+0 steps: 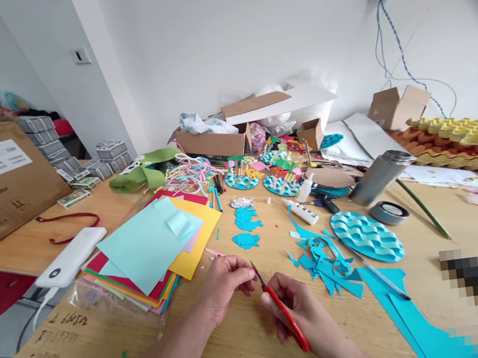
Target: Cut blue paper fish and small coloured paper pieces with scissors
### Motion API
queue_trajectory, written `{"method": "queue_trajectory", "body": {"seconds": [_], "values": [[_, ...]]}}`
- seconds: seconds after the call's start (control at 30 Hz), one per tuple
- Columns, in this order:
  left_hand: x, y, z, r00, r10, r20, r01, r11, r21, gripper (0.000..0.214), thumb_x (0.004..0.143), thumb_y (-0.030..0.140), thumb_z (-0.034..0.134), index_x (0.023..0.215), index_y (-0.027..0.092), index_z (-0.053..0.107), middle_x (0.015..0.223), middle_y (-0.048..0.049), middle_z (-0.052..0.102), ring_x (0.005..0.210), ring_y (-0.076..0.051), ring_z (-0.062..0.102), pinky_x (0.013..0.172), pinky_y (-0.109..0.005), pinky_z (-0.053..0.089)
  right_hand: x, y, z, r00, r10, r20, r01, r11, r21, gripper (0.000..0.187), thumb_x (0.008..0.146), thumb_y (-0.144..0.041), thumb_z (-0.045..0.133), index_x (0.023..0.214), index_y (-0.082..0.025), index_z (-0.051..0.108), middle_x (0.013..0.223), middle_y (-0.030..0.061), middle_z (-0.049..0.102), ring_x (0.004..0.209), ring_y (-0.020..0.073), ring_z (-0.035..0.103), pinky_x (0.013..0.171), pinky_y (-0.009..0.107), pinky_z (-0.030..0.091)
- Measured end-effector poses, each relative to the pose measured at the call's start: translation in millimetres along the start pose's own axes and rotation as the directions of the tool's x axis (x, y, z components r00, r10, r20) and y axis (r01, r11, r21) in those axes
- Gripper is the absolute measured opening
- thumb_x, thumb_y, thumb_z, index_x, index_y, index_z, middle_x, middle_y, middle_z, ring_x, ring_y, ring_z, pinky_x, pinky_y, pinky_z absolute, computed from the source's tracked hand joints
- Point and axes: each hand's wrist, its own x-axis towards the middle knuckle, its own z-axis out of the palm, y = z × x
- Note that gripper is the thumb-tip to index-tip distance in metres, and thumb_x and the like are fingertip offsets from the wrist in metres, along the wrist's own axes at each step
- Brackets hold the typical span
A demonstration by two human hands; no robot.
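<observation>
My right hand grips a pair of red-handled scissors, with the blades pointing up and left. The tip of the blades is close to the fingertips of my left hand. Thumb and fingers of that hand are pinched together; whatever they hold, if anything, is too small to make out. Just beyond my hands lies a blue paper fish, with more blue fish cut-outs behind it. To the right is a heap of blue paper scraps.
Coloured paper sheets are stacked on the left, near a white power bank. At right are a wavy blue paper disc, a pen, a tape roll, a grey flask and a glue bottle.
</observation>
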Motion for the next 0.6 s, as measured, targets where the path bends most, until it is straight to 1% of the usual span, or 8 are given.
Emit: {"method": "queue_trajectory", "body": {"seconds": [0.2, 0.37, 0.5, 0.6], "values": [[-0.3, 0.9, 0.4, 1.000, -0.005, 0.005, 0.005, 1.000, -0.005, 0.012, 0.060, 0.024, 0.068, 0.063, 0.014, 0.063, 0.056, 0.0001, 0.061, 0.053, -0.011, 0.055, 0.053, -0.023, 0.041, 0.7, -1.4, 0.0, 1.000, 0.003, -0.012, -0.003, 1.000, -0.014, 0.047, 0.070, -0.058, 0.073, 0.067, -0.020, 0.044, 0.042, -0.0095, 0.049, 0.029, 0.0054, 0.044, 0.030, 0.014, 0.027], [-1.8, 2.2, 1.1, 1.000, -0.013, 0.012, 0.013, 1.000, -0.014, 0.014, 0.060, 0.026, 0.069, 0.065, 0.014, 0.063, 0.062, -0.0011, 0.064, 0.054, -0.011, 0.055, 0.053, -0.023, 0.041, 1.2, -1.1, 0.1, 1.000, 0.001, -0.017, -0.001, 1.000, -0.011, 0.048, 0.069, -0.058, 0.074, 0.066, -0.021, 0.043, 0.042, -0.0098, 0.049, 0.028, 0.0055, 0.044, 0.029, 0.014, 0.027], [-1.8, 2.4, 1.4, 0.999, -0.036, 0.010, 0.036, 0.999, -0.012, 0.016, 0.058, 0.026, 0.070, 0.066, 0.014, 0.063, 0.060, -0.0003, 0.063, 0.053, -0.012, 0.056, 0.052, -0.023, 0.040, 0.2, -0.5, 0.0, 1.000, 0.006, -0.019, -0.006, 1.000, -0.007, 0.048, 0.069, -0.058, 0.073, 0.066, -0.020, 0.044, 0.042, -0.0097, 0.049, 0.029, 0.0056, 0.044, 0.029, 0.014, 0.028], [-2.1, 2.9, 1.3, 1.000, -0.016, 0.007, 0.016, 1.000, -0.008, 0.016, 0.060, 0.027, 0.070, 0.066, 0.013, 0.063, 0.062, -0.0015, 0.064, 0.054, -0.011, 0.056, 0.053, -0.023, 0.041, -0.4, -0.4, 0.0, 1.000, 0.011, -0.018, -0.012, 1.000, -0.017, 0.048, 0.069, -0.058, 0.073, 0.067, -0.021, 0.043, 0.042, -0.0095, 0.049, 0.029, 0.0061, 0.045, 0.029, 0.014, 0.028]]}}
